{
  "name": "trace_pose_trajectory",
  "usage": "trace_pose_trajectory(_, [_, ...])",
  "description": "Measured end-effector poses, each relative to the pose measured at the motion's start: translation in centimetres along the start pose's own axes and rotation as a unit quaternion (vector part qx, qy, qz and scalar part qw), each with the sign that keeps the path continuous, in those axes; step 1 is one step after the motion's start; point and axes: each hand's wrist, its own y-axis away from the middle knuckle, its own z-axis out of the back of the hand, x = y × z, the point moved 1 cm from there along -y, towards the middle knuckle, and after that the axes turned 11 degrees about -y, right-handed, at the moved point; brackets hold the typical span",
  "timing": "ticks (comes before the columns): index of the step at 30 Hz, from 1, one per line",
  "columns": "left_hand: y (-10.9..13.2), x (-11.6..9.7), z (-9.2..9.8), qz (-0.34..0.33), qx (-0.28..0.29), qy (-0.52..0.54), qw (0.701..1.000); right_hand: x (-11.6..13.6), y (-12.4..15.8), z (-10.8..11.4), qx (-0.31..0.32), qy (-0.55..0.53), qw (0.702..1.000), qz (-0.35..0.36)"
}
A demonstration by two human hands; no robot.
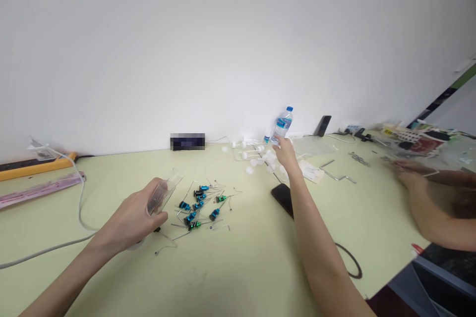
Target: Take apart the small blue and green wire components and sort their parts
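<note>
My left hand (148, 210) is closed around a clear plastic piece (169, 185), perhaps a small bag or case; its exact kind is unclear. Just right of it lies a loose pile of blue, green and black metal fittings (199, 205) with thin wires and bent rods. My right hand (285, 152) is stretched to the back of the table, in front of the lower part of a tilted water bottle (284, 121). Its fingertips are partly hidden, so I cannot tell whether they grip anything. Small white plastic pieces (254, 162) and a wire rack (241, 151) lie beside it.
A dark phone (282, 198) lies under my right forearm. Beyond it are a bent metal rod (338, 177) and a black ring (353, 262). A yellow power strip (40, 166) and a white cable (80, 203) are at left. Another person's arms (427, 198) work at right.
</note>
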Motion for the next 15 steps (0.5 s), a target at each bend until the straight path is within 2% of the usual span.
trace_pose_trajectory(2, [-0.1,0.0,-0.4,0.005,-0.014,-0.018,1.000,2.5,0.5,-0.1,0.036,-0.043,0.998,0.023])
trace_pose_trajectory(5, [0.0,-0.2,-0.8,0.003,-0.035,-0.039,0.999,7.7,2.9,-0.8,0.139,-0.132,0.979,0.070])
trace_pose_trajectory(7, [0.1,-0.3,-0.9,-0.005,-0.047,-0.051,0.998,11.3,5.6,-1.6,0.301,-0.300,0.900,0.097])
trace_pose_trajectory(9, [0.1,-0.4,-1.0,-0.024,-0.072,-0.077,0.994,14.1,8.3,-2.4,0.436,-0.374,0.815,0.078])
trace_pose_trajectory(10, [0.2,-0.3,-1.1,-0.038,-0.095,-0.098,0.990,15.1,9.4,-2.9,0.483,-0.385,0.784,0.064])
trace_pose_trajectory(12, [0.2,-0.3,-1.5,-0.073,-0.158,-0.160,0.972,16.4,11.2,-3.7,0.539,-0.399,0.741,0.035])
trace_pose_trajectory(15, [0.1,-0.2,-2.1,-0.121,-0.252,-0.258,0.925,16.9,12.6,-5.1,0.584,-0.415,0.697,-0.010])
